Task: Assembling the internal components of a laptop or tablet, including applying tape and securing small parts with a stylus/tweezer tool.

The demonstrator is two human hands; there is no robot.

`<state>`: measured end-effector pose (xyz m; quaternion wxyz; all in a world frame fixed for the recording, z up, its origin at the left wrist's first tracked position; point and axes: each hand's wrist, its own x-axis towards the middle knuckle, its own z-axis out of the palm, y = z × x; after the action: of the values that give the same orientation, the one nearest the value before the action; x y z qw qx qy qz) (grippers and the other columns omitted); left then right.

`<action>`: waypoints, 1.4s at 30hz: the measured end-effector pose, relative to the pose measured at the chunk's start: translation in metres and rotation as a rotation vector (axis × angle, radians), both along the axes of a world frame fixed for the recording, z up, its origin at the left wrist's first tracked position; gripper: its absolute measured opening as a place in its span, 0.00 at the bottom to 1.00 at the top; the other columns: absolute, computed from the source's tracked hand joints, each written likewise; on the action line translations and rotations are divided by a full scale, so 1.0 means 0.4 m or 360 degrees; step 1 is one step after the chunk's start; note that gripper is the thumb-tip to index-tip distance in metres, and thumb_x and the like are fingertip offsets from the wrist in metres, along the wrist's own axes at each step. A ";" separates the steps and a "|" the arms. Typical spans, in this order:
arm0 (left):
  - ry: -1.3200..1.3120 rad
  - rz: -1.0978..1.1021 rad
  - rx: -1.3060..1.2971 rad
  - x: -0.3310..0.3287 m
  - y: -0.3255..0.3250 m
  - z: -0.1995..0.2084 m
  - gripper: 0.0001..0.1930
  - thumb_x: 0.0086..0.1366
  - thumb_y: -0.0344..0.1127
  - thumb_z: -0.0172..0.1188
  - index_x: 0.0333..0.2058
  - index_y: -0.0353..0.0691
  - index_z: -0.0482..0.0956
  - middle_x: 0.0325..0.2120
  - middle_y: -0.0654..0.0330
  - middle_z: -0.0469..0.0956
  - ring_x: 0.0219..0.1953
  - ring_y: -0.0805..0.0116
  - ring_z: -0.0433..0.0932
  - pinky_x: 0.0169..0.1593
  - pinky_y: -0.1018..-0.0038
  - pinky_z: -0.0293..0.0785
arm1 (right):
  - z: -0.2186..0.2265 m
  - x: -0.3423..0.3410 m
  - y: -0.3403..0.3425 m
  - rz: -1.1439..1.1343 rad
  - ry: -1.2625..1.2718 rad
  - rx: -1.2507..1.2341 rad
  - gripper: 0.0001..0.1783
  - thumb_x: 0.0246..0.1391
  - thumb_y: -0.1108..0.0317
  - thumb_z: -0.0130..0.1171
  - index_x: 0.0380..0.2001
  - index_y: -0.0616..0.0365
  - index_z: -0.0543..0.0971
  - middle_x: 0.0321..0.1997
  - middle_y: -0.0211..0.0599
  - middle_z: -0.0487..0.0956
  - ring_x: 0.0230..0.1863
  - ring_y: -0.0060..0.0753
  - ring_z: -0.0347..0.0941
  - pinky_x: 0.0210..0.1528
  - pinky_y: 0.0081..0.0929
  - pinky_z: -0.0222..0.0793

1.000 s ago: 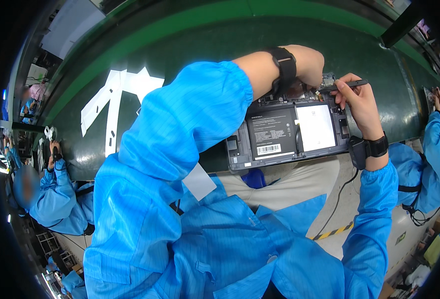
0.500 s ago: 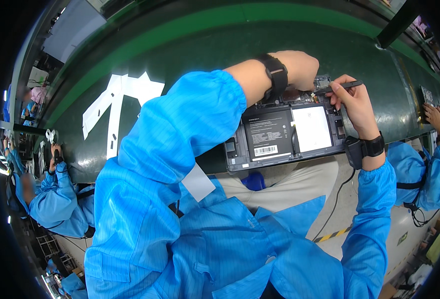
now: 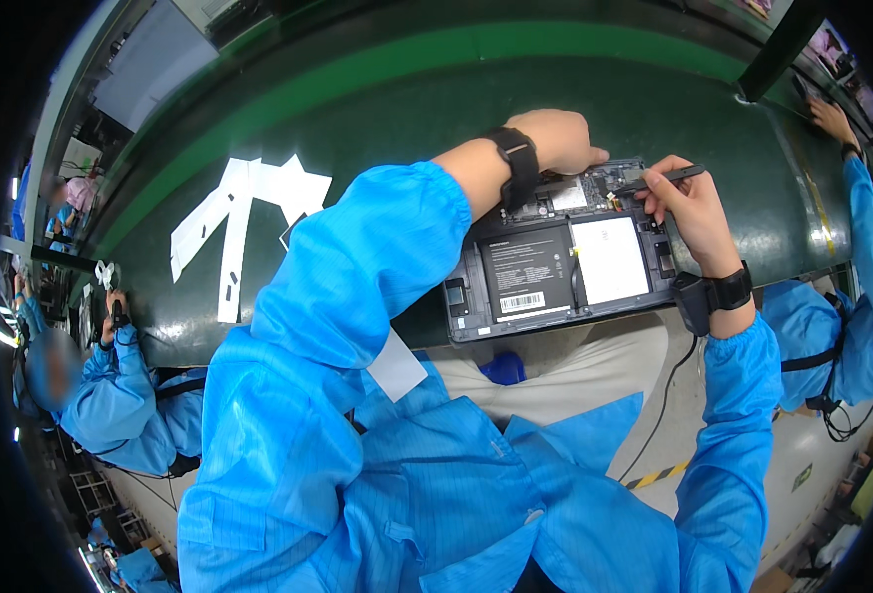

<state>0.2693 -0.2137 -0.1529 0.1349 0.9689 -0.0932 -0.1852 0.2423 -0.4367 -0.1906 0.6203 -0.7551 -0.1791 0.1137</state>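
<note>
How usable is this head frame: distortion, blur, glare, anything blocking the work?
Head view: heavy fisheye bending of the green belt, black corners; even light, no glare; opened tablet sharp; left sleeve fills the centre, hiding some belt.

White rectangular label [image 3: 610, 260] on right half of opened tablet [image 3: 555, 267], at conveyor belt [image 3: 407, 109] near edge. Small white barcode sticker [image 3: 522, 301] on black battery [image 3: 527, 272], left half. White paper strips [image 3: 244, 212] on belt's left part.

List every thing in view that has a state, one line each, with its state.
Tablet: back cover off, battery and board exposed.
Left hand: resting on the tablet's top edge.
Right hand: gripping a dark tool, tip at the board.
White paper strips: lying flat on the green belt.
</note>
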 end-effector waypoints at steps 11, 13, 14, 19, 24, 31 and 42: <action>0.0021 -0.0146 -0.0046 -0.011 0.025 -0.011 0.33 0.50 0.64 0.69 0.32 0.32 0.85 0.30 0.49 0.84 0.34 0.55 0.84 0.38 0.63 0.78 | -0.001 -0.006 -0.001 -0.0003 -0.0004 0.0005 0.08 0.62 0.68 0.58 0.33 0.62 0.77 0.27 0.32 0.80 0.24 0.13 0.72 0.26 0.13 0.66; 0.0042 -0.0157 -0.0066 -0.011 0.026 -0.006 0.33 0.50 0.63 0.69 0.32 0.31 0.85 0.30 0.48 0.83 0.34 0.55 0.83 0.37 0.63 0.77 | 0.004 -0.008 -0.001 -0.0004 -0.0043 -0.0030 0.08 0.62 0.68 0.58 0.33 0.61 0.77 0.27 0.31 0.80 0.25 0.13 0.72 0.27 0.13 0.66; 0.0063 -0.0164 -0.0087 -0.011 0.025 -0.005 0.33 0.50 0.63 0.70 0.32 0.30 0.85 0.30 0.48 0.83 0.33 0.55 0.83 0.37 0.64 0.77 | 0.006 -0.009 -0.001 -0.0002 -0.0081 -0.0065 0.07 0.62 0.68 0.57 0.33 0.61 0.77 0.27 0.31 0.80 0.25 0.13 0.72 0.27 0.13 0.66; 0.0093 -0.0156 -0.0183 0.007 0.039 -0.023 0.31 0.50 0.62 0.69 0.28 0.32 0.85 0.25 0.50 0.82 0.30 0.59 0.81 0.34 0.66 0.74 | 0.016 -0.017 0.003 -0.0005 -0.0078 -0.0097 0.07 0.62 0.67 0.58 0.34 0.60 0.77 0.27 0.29 0.79 0.26 0.14 0.72 0.28 0.13 0.66; 0.0157 -0.0126 -0.0324 0.023 0.045 -0.035 0.30 0.50 0.63 0.69 0.24 0.34 0.84 0.21 0.53 0.80 0.27 0.62 0.79 0.33 0.67 0.72 | 0.028 -0.027 0.011 0.0009 -0.0124 -0.0126 0.07 0.62 0.68 0.58 0.33 0.61 0.77 0.27 0.30 0.79 0.27 0.15 0.73 0.29 0.15 0.67; 0.0084 -0.0103 -0.0168 0.002 0.024 -0.016 0.34 0.43 0.66 0.72 0.24 0.32 0.84 0.23 0.51 0.81 0.27 0.57 0.81 0.33 0.66 0.75 | 0.040 -0.040 0.014 0.0000 -0.0224 -0.0299 0.07 0.61 0.68 0.58 0.33 0.62 0.77 0.26 0.29 0.79 0.27 0.15 0.73 0.28 0.16 0.67; 0.0018 -0.0074 -0.0173 -0.007 0.028 -0.010 0.31 0.44 0.62 0.73 0.20 0.32 0.83 0.19 0.50 0.79 0.24 0.59 0.80 0.31 0.66 0.73 | -0.013 -0.002 -0.092 -0.0438 -0.0040 0.0368 0.10 0.63 0.65 0.57 0.36 0.63 0.77 0.28 0.35 0.80 0.26 0.17 0.72 0.27 0.15 0.65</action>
<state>0.2665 -0.2026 -0.1568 0.1836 0.9566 -0.1249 -0.1884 0.2417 -0.4733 -0.1957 0.7104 -0.6975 -0.0937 -0.0031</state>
